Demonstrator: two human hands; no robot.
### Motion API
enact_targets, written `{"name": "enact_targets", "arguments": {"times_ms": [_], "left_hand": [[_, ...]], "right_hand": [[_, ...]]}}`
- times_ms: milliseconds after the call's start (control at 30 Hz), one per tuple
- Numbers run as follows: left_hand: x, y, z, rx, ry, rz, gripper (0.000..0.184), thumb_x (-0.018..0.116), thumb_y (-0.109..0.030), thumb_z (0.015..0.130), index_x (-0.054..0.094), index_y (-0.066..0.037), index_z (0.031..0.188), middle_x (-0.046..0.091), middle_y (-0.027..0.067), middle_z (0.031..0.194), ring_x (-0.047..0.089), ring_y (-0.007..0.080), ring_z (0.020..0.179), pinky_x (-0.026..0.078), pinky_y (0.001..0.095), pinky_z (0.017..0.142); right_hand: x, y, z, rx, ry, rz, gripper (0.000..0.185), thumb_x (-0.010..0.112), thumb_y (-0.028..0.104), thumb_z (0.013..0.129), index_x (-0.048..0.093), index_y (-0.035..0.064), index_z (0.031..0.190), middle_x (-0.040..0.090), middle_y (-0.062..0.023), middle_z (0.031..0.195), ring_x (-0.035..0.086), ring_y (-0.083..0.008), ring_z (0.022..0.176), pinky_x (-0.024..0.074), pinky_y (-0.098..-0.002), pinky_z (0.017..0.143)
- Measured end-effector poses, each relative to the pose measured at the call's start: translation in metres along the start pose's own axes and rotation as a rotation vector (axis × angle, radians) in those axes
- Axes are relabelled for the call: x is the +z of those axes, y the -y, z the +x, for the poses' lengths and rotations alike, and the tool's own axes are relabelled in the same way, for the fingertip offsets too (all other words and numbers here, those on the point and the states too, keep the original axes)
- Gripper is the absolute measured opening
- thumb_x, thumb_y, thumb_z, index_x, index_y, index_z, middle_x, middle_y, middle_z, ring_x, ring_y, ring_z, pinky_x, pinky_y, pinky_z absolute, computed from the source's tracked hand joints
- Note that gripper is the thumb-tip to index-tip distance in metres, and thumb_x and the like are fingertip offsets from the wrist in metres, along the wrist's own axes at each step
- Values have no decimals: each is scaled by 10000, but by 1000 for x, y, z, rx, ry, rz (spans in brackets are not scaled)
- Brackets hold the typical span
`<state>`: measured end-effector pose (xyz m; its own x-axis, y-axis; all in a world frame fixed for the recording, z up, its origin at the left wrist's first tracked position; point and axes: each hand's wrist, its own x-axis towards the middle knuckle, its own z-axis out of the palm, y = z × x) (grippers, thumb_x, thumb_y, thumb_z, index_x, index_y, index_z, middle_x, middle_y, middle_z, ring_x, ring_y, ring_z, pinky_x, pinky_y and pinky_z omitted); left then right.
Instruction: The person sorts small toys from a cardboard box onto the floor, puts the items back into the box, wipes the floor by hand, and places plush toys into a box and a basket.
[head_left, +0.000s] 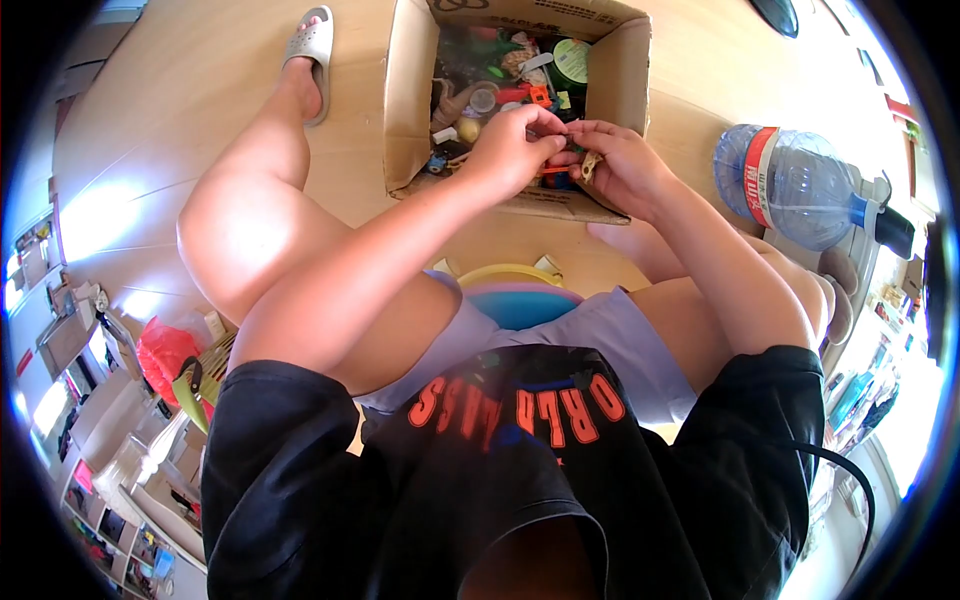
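Above the near side of an open cardboard box (412, 100), my two hands meet with their fingertips close together. My left hand (512, 152) is closed in a pinch; whatever lies between its fingertips is too small to make out. My right hand (625, 168) is closed too, with a small tan patterned piece (590, 164) showing at its fingers. Below them in the box lies a jumble of small items. Among these are a green round lid (571, 62), an orange piece (540, 96), a clear round cap (482, 100) and a yellowish ball (467, 129).
A large clear water bottle (810, 190) with a red label lies to the right of the box. Under me is a round stool (520, 300) with a blue and yellow top. At left are a red plastic bag (170, 350) and cluttered shelves (110, 520). A black cable (850, 470) runs by my right sleeve.
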<state>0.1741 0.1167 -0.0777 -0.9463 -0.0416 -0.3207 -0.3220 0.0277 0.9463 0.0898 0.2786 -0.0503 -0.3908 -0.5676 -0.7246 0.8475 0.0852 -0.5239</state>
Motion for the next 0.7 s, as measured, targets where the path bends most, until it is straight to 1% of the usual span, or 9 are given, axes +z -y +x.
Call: {"name": "enact_targets", "arguments": {"times_ms": [67,200,300,333,433,500,567,633,700], "left_hand": [[0,6,2,11,-69,97,171,629,-101,903,637,12,1031,674,60,931,631,112,804,509,259,727],[-13,4,25,-224,-169,-288,206,680,-95,863,645,28,1025,687,82,892,635,136,797,522,261,695],[-30,-22,53,-259,-229,-463,366,680,-88,866,564,40,1189,669,118,1038,647,168,899,539,266,758],[-30,-22,61,-305,-259,-464,339,676,-107,850,597,38,1146,636,149,1102,618,146,898,534,276,718],[-24,-21,66,-411,-76,-270,439,652,-138,889,524,51,1264,637,139,1123,609,200,1033,535,277,784],[-6,-18,51,-329,-2,-75,304,622,-165,894,636,26,1130,661,122,1070,626,189,962,527,293,789],[11,6,47,-252,37,60,301,602,-158,892,640,21,1131,674,117,1024,630,176,924,516,294,792],[17,-26,25,-325,103,3,320,593,-150,887,627,31,1149,676,117,1015,632,170,921,502,298,810],[21,-12,20,-180,34,35,278,634,-96,841,606,74,1059,680,175,940,662,207,847,523,328,748]], "right_hand": [[2,0,-1,-7,-19,33,183,426,34,969,499,-52,1113,630,-185,992,654,-266,846,525,-341,688],[1,1,0,27,-34,-91,170,436,48,967,505,-42,1094,643,-176,957,653,-259,839,519,-329,682],[3,-2,-1,88,-49,-192,165,455,47,955,510,-40,1084,644,-170,943,652,-248,833,515,-318,679],[2,-5,-2,110,-40,-195,165,467,41,947,512,-41,1083,644,-166,944,651,-244,831,514,-315,677],[3,-8,-4,121,-47,-230,182,490,10,920,516,-45,1092,640,-159,941,647,-231,832,512,-312,672],[0,-7,-5,98,-38,-238,201,499,-10,903,517,-49,1099,634,-159,952,643,-224,840,512,-312,675],[-5,-5,-6,62,-2,-223,219,504,-24,890,517,-52,1106,626,-161,976,639,-218,853,515,-311,684],[-6,0,-7,39,-34,-205,234,499,-23,890,508,-50,1122,616,-164,1021,636,-216,869,519,-314,702],[-6,1,-8,10,-93,-141,260,493,-21,892,486,-46,1150,602,-163,1058,631,-215,889,524,-323,725]]}}
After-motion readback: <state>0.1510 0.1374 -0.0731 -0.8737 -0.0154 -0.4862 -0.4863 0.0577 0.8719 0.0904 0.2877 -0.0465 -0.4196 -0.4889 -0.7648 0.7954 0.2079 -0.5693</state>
